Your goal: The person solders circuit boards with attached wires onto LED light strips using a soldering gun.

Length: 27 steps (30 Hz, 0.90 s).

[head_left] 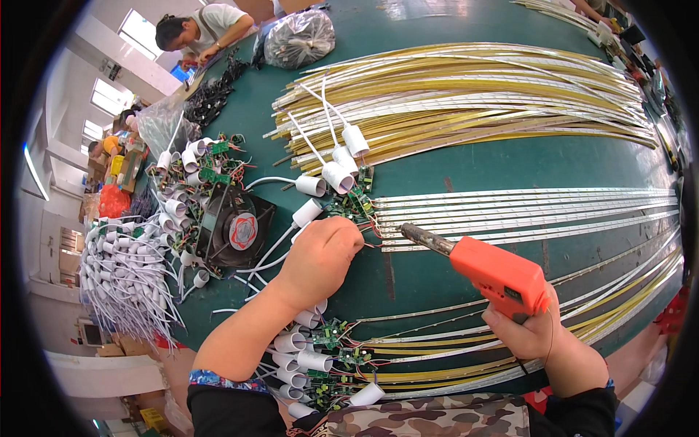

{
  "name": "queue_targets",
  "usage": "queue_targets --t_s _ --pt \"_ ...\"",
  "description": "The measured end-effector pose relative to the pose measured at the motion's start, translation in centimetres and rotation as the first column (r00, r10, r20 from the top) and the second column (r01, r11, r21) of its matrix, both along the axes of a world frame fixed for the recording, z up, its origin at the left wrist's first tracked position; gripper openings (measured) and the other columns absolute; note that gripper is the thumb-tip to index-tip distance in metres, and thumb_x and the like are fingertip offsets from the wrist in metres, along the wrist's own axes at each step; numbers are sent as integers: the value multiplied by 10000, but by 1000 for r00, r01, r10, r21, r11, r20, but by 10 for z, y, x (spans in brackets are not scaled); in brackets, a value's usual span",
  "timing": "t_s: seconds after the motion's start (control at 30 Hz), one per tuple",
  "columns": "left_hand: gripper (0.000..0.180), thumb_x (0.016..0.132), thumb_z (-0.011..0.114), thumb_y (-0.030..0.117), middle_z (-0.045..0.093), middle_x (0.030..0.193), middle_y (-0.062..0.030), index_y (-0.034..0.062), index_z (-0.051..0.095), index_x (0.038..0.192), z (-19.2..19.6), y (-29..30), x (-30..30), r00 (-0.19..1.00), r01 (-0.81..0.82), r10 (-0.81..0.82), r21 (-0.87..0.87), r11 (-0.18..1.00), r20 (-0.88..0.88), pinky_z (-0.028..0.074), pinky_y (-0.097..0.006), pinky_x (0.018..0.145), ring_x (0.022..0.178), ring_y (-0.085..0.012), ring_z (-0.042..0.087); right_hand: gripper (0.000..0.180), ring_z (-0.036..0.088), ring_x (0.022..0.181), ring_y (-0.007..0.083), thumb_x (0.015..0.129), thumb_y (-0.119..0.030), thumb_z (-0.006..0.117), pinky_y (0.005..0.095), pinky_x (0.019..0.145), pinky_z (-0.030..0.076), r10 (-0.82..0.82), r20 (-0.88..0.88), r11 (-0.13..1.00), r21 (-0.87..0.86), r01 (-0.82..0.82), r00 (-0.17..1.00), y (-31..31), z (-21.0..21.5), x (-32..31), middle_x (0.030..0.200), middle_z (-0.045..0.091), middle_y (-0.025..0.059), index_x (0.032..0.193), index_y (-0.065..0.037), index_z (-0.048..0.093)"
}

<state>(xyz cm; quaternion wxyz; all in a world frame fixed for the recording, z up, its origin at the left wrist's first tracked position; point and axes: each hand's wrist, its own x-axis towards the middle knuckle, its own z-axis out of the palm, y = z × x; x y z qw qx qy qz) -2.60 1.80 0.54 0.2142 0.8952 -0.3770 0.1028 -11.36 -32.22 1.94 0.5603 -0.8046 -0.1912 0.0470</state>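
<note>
My right hand (530, 331) is wrapped round the grip of a red soldering gun (499, 273). The gun's metal nozzle points left, over the ends of a row of white LED strips (524, 207) on the green table. At those ends my left hand (320, 258) is closed in a pinch on a thin wire (371, 245); the pinching fingertips are partly hidden. Just beyond it lie small green circuit boards (357, 204) with coloured wires and white cylindrical caps (337, 177) with white cables. Nearest me, wired strips with boards and white caps (314, 361) lie in a bundle.
A black fan (237, 227) stands left of my left hand. Around it are heaps of white caps (120, 273) and boards. Farther back lie a thick stack of yellow-and-white strips (466, 98) and a plastic bag (298, 38). Another person (207, 33) works at the far left.
</note>
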Motion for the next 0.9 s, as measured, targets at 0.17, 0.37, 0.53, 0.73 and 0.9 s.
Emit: queue_targets --t_s 0.17,0.37,0.53,0.73,0.9 --pt "296 769 743 19 635 923 -79 54 630 1041 1 -7 -3 995 -54 59 -63 997 82 506 -406 756 870 -293 622 478 631 752 261 779 -89 746 348 714 514 -17 -26 1000 18 17 1000 1 1 0 977 656 109 1231 -25 607" --pt "199 755 763 53 605 909 -60 56 669 930 11 -12 -2 1000 1 -1 94 996 0 489 -407 756 867 -269 612 510 650 779 252 777 -70 750 342 729 523 -5 -15 1000 27 5 1000 2 3 0 1001 665 121 1261 -15 599" --pt "160 750 755 50 584 885 -62 58 661 880 7 -14 -2 998 -29 20 145 989 59 482 -403 747 839 -276 601 425 595 675 115 787 -37 706 270 655 489 -49 15 996 71 48 999 7 0 0 806 658 35 1197 9 602" --pt "154 739 736 39 575 884 -73 58 617 836 4 -24 -1 994 -68 60 85 994 93 473 -404 734 818 -291 589 552 683 829 252 779 -58 759 338 768 539 20 -11 999 41 -20 1000 6 1 2 1065 687 140 1293 15 572" --pt "162 734 739 56 574 903 -80 56 614 839 0 -24 -1 994 -56 43 133 990 102 471 -407 736 839 -295 590 593 692 832 257 780 -56 757 343 772 545 46 45 999 3 -46 998 8 -2 5 1078 693 145 1324 30 539"
